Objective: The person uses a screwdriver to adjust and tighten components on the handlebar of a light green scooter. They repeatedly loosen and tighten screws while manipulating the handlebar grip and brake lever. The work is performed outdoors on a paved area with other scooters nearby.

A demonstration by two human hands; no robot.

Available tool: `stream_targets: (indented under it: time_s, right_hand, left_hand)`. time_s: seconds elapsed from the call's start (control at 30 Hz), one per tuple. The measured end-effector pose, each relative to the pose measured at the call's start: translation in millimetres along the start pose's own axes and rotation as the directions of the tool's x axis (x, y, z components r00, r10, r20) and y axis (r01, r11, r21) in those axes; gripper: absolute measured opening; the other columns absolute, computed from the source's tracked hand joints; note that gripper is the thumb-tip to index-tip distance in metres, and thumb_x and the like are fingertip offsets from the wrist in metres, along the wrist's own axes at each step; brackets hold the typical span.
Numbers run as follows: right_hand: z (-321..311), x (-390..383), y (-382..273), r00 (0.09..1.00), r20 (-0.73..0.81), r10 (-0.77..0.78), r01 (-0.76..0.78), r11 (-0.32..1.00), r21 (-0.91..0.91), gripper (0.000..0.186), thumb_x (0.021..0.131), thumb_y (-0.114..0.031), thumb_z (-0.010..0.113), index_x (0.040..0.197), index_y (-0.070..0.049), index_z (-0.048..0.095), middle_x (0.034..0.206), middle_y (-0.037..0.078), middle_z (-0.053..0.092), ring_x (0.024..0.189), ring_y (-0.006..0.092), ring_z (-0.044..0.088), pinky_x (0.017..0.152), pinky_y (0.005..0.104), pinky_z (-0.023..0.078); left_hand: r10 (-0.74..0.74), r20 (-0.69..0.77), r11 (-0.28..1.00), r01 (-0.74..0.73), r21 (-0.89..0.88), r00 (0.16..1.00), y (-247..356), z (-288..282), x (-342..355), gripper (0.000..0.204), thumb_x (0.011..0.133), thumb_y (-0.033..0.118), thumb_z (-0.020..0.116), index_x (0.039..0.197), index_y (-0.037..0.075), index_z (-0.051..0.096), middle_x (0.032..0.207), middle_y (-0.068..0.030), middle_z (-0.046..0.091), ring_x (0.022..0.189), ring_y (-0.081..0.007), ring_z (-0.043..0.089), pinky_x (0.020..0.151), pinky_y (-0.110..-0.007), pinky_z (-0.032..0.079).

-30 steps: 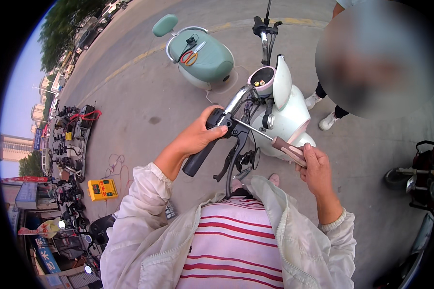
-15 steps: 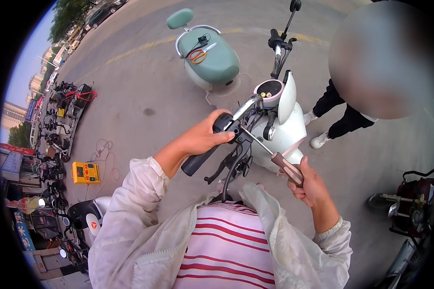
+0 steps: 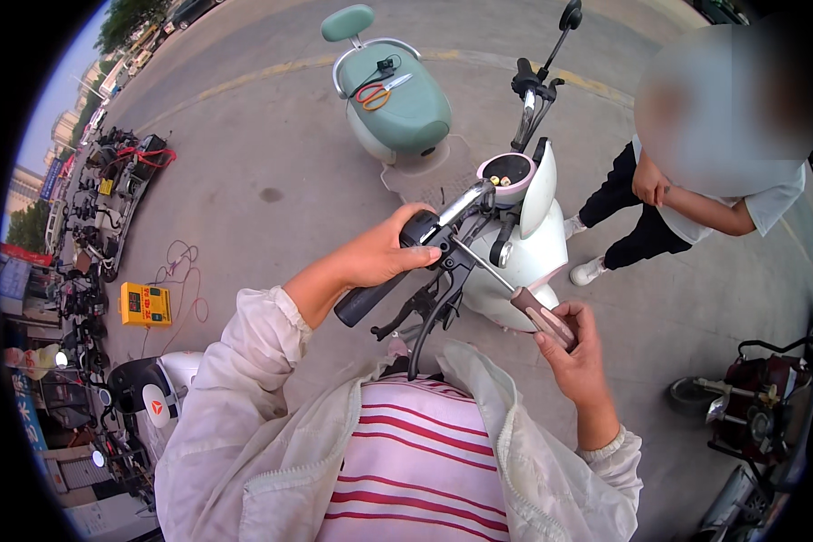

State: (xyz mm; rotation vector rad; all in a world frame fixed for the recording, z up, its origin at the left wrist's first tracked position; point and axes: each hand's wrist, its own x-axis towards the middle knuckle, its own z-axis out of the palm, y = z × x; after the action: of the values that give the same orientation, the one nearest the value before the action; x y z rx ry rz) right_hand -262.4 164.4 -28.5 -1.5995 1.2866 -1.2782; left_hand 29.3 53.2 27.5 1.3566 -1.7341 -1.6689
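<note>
My left hand (image 3: 384,257) grips the black switch housing (image 3: 421,231) on a chrome handlebar (image 3: 461,200), its thumb across the housing and the rubber grip (image 3: 357,307) running out below. My right hand (image 3: 576,357) is closed around the brown handle of a screwdriver (image 3: 537,311). The metal shaft slants up-left to the brake lever mount (image 3: 452,257), where the tip meets it; whether it is seated in a screw is too small to tell. Behind the bar are a white scooter body (image 3: 528,275) and a pink-rimmed round bin (image 3: 506,172) with small objects inside.
A person (image 3: 659,212) stands at right. A mint seat (image 3: 402,108) carries orange-handled scissors (image 3: 378,94) and a black part. A yellow charger box (image 3: 144,303) with loose wires lies left, near parked scooters (image 3: 99,226). A dark red scooter (image 3: 759,388) stands lower right.
My right hand's fingers have shifted round the screwdriver handle, the thumb moving from top to lower left. The view has shifted, showing more of the standing person. My left hand keeps its grip.
</note>
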Motion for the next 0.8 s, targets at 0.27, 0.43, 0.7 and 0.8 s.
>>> stream_targets:
  time_s: [0.27,0.43,0.7,0.8]
  right_hand:
    - [-10.8,3.8,-20.3,0.661,0.414,0.626,-0.729,0.405,0.552,0.04,0.1,-0.035,0.04,0.109,0.001,0.057,0.066,0.006,0.056,0.046,0.0068,0.041,0.042,0.0204,0.03]
    - [6.2,-8.6,3.5,1.0,-0.029,0.006,-0.009,0.993,-0.121,0.046,0.1,-0.039,0.039,0.106,0.002,0.058,0.065,0.006,0.054,0.046,0.0055,0.039,0.04,0.02,0.029]
    - [2.7,-3.9,-20.1,0.937,0.127,0.326,-0.347,0.909,0.23,0.025,0.093,-0.023,0.058,0.102,0.0,0.058,0.065,0.005,0.054,0.057,0.0117,0.049,0.056,0.0261,0.044]
    - [0.5,-1.8,-15.9,0.968,0.037,-0.25,0.241,0.867,-0.437,0.026,0.091,-0.022,0.062,0.104,0.0,0.057,0.067,0.004,0.054,0.058,0.012,0.049,0.056,0.0268,0.045]
  left_hand:
    - [-0.01,0.004,0.999,0.01,0.042,1.0,0.5,-2.3,-0.2,0.059,0.085,0.028,0.067,0.131,0.004,0.037,0.099,-0.0055,0.056,0.09,-0.0134,0.055,0.083,-0.029,0.043]
    - [-0.004,0.011,1.0,0.004,-0.024,1.0,-4.1,-1.8,1.4,0.06,0.085,0.028,0.067,0.131,0.004,0.037,0.097,-0.0055,0.056,0.089,-0.0134,0.055,0.083,-0.029,0.043]
    - [-0.002,0.003,0.999,0.002,-0.05,1.0,-4.2,-1.4,0.6,0.058,0.085,0.026,0.066,0.13,0.004,0.037,0.095,-0.0047,0.056,0.086,-0.0122,0.054,0.08,-0.027,0.044]
    - [0.008,0.008,0.999,-0.008,-0.031,1.0,-2.6,-2.3,0.5,0.058,0.085,0.026,0.066,0.13,0.005,0.037,0.094,-0.0044,0.055,0.085,-0.0119,0.053,0.079,-0.027,0.044]
